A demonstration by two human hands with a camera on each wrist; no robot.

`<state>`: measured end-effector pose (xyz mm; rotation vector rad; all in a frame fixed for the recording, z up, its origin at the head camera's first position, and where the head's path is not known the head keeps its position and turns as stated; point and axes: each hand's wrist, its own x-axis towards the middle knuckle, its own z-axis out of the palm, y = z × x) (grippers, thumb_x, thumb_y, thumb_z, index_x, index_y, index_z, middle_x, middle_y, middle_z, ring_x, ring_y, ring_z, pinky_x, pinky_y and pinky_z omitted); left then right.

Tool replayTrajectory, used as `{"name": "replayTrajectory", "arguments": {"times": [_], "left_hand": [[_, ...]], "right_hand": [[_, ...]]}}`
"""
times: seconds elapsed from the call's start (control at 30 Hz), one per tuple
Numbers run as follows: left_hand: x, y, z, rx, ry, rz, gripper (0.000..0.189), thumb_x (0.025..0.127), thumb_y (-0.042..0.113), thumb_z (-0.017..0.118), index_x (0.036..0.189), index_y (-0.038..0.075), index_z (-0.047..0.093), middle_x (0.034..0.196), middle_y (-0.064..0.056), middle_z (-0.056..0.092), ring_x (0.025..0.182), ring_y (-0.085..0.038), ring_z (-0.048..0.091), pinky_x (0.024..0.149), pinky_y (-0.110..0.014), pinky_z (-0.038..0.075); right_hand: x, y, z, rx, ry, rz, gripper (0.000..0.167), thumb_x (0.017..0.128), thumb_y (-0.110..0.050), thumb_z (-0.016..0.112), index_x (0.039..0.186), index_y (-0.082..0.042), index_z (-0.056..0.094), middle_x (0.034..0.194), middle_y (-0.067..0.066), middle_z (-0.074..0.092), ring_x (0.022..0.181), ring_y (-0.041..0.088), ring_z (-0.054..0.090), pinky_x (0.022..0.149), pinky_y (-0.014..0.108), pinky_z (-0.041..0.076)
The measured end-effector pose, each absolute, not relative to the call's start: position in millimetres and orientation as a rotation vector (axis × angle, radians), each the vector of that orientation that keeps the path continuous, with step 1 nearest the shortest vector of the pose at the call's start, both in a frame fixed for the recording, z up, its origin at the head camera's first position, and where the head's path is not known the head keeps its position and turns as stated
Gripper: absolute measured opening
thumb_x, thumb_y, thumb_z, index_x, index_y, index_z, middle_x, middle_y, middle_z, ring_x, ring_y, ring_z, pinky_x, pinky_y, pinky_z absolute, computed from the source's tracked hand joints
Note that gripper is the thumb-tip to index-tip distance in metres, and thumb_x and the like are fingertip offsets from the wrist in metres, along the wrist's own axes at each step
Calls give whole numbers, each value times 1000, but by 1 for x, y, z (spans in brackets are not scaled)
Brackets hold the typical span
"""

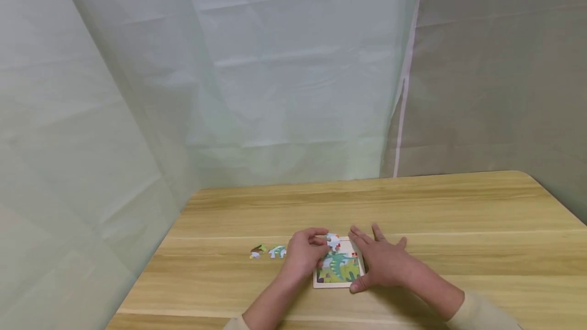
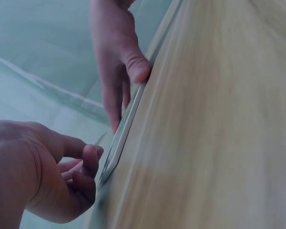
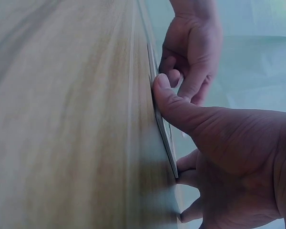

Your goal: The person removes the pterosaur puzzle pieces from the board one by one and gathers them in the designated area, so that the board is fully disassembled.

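A shallow puzzle tray (image 1: 337,285) with a pale rim lies on the table, a green dinosaur picture filling its nearer part and bare board showing toward the far side. Over the tray's far left part, my left hand (image 1: 304,253) pinches a puzzle piece (image 1: 333,240) between thumb and fingers. In the left wrist view, only a thin edge of that piece shows. My right hand (image 1: 386,259) rests on the tray's right side, fingers spread and fairly straight, the thumb at the near right corner. From the right wrist, the thumb (image 3: 169,98) appears against the tray's edge.
Left of the left hand, two loose spots of puzzle pieces lie on the wood: a brown and green piece (image 1: 258,251) and a striped teal one (image 1: 277,252). The wooden table (image 1: 206,279) meets pale hanging sheets (image 1: 293,90) behind and at the left.
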<state>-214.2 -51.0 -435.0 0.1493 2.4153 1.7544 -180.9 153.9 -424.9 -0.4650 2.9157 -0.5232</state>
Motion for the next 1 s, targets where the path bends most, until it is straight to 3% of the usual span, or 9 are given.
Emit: {"name": "replayTrajectory", "arguments": {"times": [0.17,0.4,0.5,1.0], "left_hand": [[-215,-67,-436,143,2403,1788,38,84,-9,70,122,-3,67,90,-8,68,52,-11,51,48,-22,46],[-216,-85,-436,140,2421,1791,40,85,-10,69,124,-6,65,92,-12,69,50,-11,52,47,-24,48],[-214,-92,-436,131,2427,1786,39,85,-10,70,124,-6,65,92,-13,69,50,-11,51,47,-24,48],[-211,-114,-435,183,2452,1698,42,82,-14,67,123,-9,64,91,-13,66,51,-12,53,48,-22,48]], "right_hand": [[-180,154,-424,-474,2909,-529,121,60,-68,84,155,-9,38,163,7,31,144,56,19,82,93,14],[-179,157,-424,-508,2889,-474,99,64,-68,80,152,-41,43,164,9,29,144,58,16,81,93,15],[-178,158,-424,-533,2887,-454,92,65,-69,78,149,-48,44,164,11,28,144,59,16,80,93,16],[-178,159,-425,-533,2875,-435,83,68,-67,78,144,-54,48,165,12,24,144,59,14,81,93,15]]}}
